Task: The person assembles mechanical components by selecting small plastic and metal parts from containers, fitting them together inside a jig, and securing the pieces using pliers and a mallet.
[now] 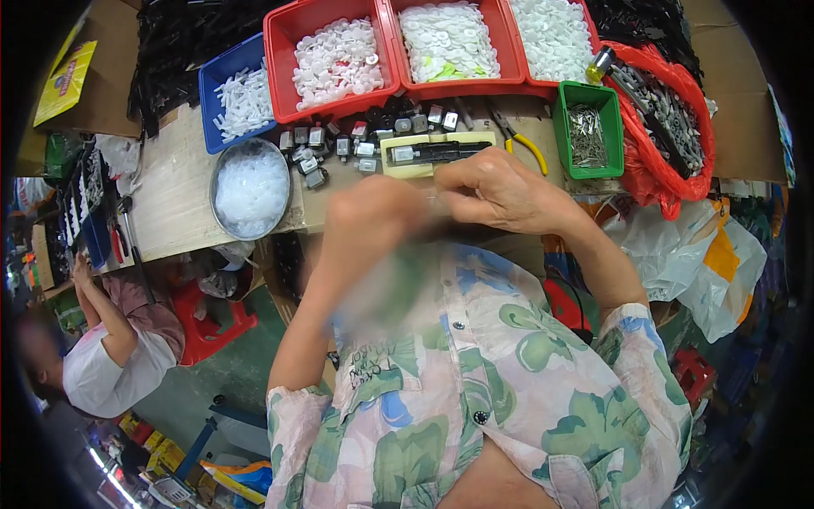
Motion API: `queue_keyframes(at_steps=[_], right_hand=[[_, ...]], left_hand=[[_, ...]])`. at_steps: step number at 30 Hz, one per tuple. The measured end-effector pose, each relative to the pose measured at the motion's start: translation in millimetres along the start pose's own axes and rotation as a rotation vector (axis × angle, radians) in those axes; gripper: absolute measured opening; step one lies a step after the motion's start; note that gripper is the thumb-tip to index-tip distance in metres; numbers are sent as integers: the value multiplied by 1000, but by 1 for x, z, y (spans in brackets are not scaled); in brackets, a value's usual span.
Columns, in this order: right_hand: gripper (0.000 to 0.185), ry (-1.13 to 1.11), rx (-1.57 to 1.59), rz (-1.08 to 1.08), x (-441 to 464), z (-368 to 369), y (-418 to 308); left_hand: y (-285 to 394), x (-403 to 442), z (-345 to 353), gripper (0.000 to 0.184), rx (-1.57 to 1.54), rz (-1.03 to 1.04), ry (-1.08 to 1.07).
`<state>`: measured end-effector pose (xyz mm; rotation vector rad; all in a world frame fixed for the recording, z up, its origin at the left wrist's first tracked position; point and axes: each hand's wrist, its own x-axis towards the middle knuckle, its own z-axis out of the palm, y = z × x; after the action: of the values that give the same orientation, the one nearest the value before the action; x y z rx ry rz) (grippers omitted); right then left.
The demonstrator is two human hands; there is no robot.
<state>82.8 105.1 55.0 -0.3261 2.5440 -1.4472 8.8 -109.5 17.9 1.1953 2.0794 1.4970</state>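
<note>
My left hand (373,216) is raised at the table's front edge, its fingers curled in and smeared by blur. Just right of it, my right hand (500,193) has its thumb and forefinger pressed together. Whatever sits between those fingertips is too small or hidden to make out. Right beyond my hands lies a cream-coloured block (403,168) holding a long black housing (454,151) with a small silver motor (403,154) at its left end. Several more small motors (342,146) with black and white ends lie loose behind and left of the block.
Red bins (270,51) of small white plastic parts line the back. A blue bin (207,110), a metal bowl (288,199) of clear pieces, yellow-handled pliers (530,153), a green tray (610,170) of metal pins and a red bag (670,182) surround the spot. Another person (119,356) sits left.
</note>
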Motion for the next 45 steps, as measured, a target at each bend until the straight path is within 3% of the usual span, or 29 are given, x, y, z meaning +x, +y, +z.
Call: queue_keyframes(at_steps=[4,6,10,23,29,31,34,43,45], right_hand=[[19,61,3,-7,-3,-1,-1],[19,58,29,3,-3,-2,-2],[26,60,24,10,0,1,0],[26,-27,27,24,5,2,0],[22,205,144,42,0,10,-1],[15,362,58,-133,-3,14,2],[11,468,68,-201,-5,26,5],[12,526,-64,-296,2,34,10],[11,526,-142,-300,6,34,15]], left_hand=[[7,-1,3,10,-73,-194,31],[7,-2,4,9,-259,-309,84],[-4,-5,2,11,-305,-321,80],[0,-8,-4,12,-540,-492,-8],[2,-7,4,14,-718,-517,80],[5,-6,7,14,-803,-534,117],[6,-7,11,15,-799,-577,117],[4,-14,14,14,-871,-569,150],[6,-13,14,14,-713,-538,216]])
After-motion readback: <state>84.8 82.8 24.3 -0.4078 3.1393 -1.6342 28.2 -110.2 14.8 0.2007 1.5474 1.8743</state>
